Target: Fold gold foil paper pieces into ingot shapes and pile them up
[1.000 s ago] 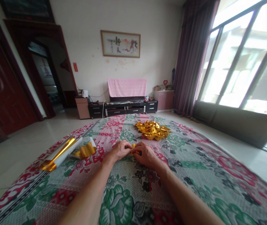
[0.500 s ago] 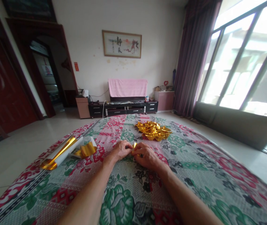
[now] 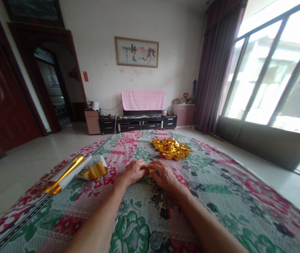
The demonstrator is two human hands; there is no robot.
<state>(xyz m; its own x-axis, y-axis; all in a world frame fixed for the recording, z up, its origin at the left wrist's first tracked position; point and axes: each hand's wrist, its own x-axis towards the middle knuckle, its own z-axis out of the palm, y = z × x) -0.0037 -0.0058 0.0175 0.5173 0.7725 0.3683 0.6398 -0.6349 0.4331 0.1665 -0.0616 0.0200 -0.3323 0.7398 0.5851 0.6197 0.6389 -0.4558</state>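
My left hand [image 3: 136,170] and my right hand [image 3: 161,174] meet at the middle of the cloth-covered surface, fingers pinched together. Between their fingertips is a small piece of gold foil paper [image 3: 152,170], mostly hidden by the fingers. Just beyond my hands lies a pile of folded gold foil pieces [image 3: 172,148]. Off to the left, a curled gold foil sheet with a white back [image 3: 96,170] rests beside a longer roll of gold foil paper [image 3: 67,174].
A flowered cloth [image 3: 131,228] in red, green and grey covers the surface. Past its far edge stands a low black cabinet [image 3: 139,123], with a pink cloth [image 3: 143,100] draped above it. Tall windows [image 3: 266,77] and a purple curtain [image 3: 214,66] are on the right.
My fingertips have come closer together, and the foil piece that stuck up between them is now largely covered. The pile and the rolls lie as before.
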